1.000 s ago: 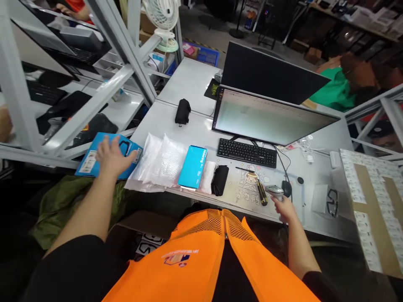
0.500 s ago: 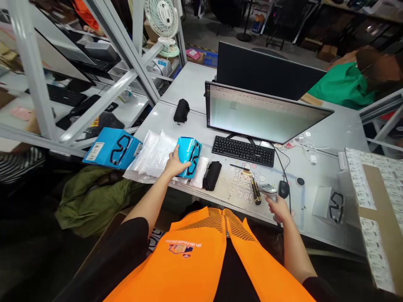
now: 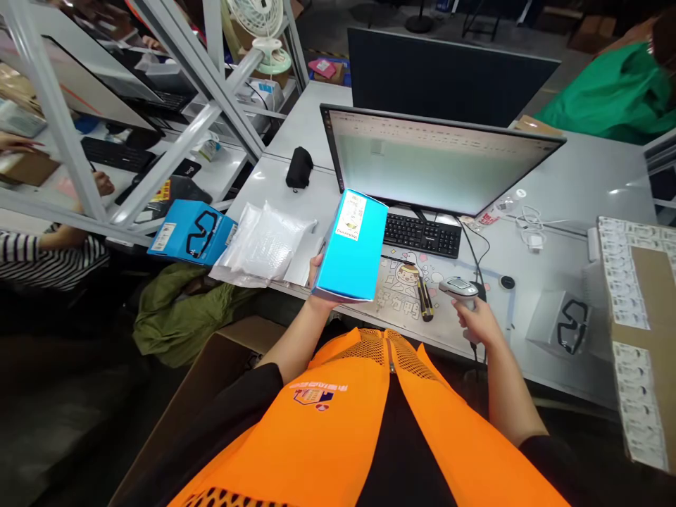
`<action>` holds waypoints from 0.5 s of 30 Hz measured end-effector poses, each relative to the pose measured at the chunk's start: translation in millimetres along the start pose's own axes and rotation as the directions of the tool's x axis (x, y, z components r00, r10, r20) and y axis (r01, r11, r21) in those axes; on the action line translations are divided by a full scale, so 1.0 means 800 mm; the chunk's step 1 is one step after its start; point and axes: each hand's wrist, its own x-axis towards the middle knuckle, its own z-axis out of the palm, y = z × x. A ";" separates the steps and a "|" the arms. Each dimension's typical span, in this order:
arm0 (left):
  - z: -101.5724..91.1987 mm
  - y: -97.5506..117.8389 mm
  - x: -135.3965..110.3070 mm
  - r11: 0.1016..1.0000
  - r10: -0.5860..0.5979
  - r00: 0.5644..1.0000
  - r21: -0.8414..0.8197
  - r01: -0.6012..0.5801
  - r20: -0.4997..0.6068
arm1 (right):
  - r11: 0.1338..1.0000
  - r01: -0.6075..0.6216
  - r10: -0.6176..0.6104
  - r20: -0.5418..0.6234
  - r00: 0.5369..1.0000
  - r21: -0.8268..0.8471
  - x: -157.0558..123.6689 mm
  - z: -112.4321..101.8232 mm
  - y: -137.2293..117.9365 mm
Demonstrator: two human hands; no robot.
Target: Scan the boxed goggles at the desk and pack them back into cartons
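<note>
Up comes the box [image 3: 351,257]: lifted and turned, it is now gripped low down by the left hand [image 3: 319,303], above the desk [image 3: 554,264]'s near edge, its label [image 3: 351,215] newly exposed. The scanner [image 3: 459,289] is still held in the right hand [image 3: 482,322]'s closed grip, apart from the box, so both are now at the ready.

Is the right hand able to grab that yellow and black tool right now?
Probably not straight away: the right hand is wrapped around a scanner. The yellow and black tool does lie close by, with nothing on top of it.
</note>
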 end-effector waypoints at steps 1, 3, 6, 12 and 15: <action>0.002 -0.003 0.000 1.000 0.003 1.000 0.007 -0.003 0.003 | 1.000 0.005 -0.005 -0.005 1.000 0.002 -0.001 -0.002 -0.003; 0.006 -0.005 0.000 0.999 -0.004 1.000 0.042 0.003 0.026 | 1.000 0.009 -0.009 -0.016 1.000 0.007 -0.005 -0.005 -0.006; 0.014 0.001 -0.003 0.989 -0.033 0.998 0.144 0.025 0.056 | 1.000 -0.007 0.007 -0.021 1.000 0.024 -0.011 -0.009 -0.009; 0.005 0.004 -0.012 0.946 -0.131 0.991 0.303 0.119 0.019 | 0.965 0.056 -0.108 0.191 0.976 0.257 -0.039 -0.032 -0.038; -0.009 -0.009 -0.009 0.930 -0.237 0.970 0.299 0.212 0.050 | 0.898 0.175 -0.297 0.263 0.918 0.404 -0.055 -0.052 -0.074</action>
